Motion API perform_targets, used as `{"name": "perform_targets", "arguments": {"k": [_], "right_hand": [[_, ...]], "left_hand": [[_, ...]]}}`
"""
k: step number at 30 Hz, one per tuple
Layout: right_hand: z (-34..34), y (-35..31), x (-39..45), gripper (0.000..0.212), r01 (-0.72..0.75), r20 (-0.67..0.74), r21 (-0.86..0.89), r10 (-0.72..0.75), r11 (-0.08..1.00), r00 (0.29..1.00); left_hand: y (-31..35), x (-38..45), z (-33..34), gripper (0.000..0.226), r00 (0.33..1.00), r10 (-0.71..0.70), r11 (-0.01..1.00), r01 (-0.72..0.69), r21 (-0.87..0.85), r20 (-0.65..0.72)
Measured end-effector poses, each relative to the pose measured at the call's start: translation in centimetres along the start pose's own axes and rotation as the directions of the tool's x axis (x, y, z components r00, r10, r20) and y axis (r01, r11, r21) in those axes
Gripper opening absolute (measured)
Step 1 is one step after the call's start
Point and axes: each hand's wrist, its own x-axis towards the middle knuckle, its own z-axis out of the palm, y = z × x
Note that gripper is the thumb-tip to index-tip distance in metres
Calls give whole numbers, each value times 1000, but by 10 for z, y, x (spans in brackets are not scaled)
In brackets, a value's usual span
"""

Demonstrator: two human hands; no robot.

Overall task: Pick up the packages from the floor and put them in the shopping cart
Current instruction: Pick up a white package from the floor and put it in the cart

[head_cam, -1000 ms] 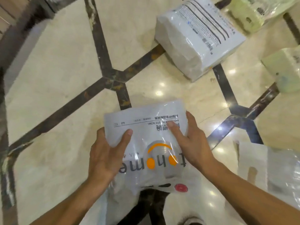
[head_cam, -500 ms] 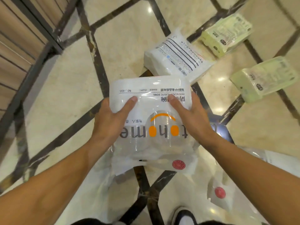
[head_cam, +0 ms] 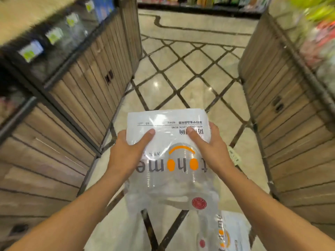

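Note:
I hold a clear plastic package of bowls, printed with orange headphones and dark letters, at chest height in front of me. My left hand grips its left side with the thumb on top. My right hand grips its right side the same way. A second package of the same kind lies on the floor at the bottom right. A small pale green corner of another package shows beside my right wrist. No shopping cart is in view.
I stand in a store aisle. Wood-panelled shelf cabinets line the left and a matching cabinet lines the right. The marble floor with dark diamond lines runs ahead to more shelves at the far end.
Both hands have lifted the package off the floor. My view has swung up from the floor to the aisle, so the white and green packages have dropped out of sight.

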Motion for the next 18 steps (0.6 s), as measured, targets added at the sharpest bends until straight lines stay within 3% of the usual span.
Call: {"name": "perform_targets", "arguments": {"k": [4,10,15,18], "right_hand": [[-58,-127,-7,58,75,-12,52,-74,996,997],[-127,-289,-23,65,266,-95,87,-258,960,962],[-187,-383,-38,66,375,-161,63,-361,925,918],[-221,-424,-55,66,421,-199,28,-407,907,891]], "left_hand": [[137,-22,-37,50,996,89,996,-89,-11,-28],[310,-46,-91,40,953,297,955,-295,37,-67],[422,-71,-111,29,899,431,902,-429,44,-82],[471,-88,-114,38,877,476,878,-478,-14,-59]]}}
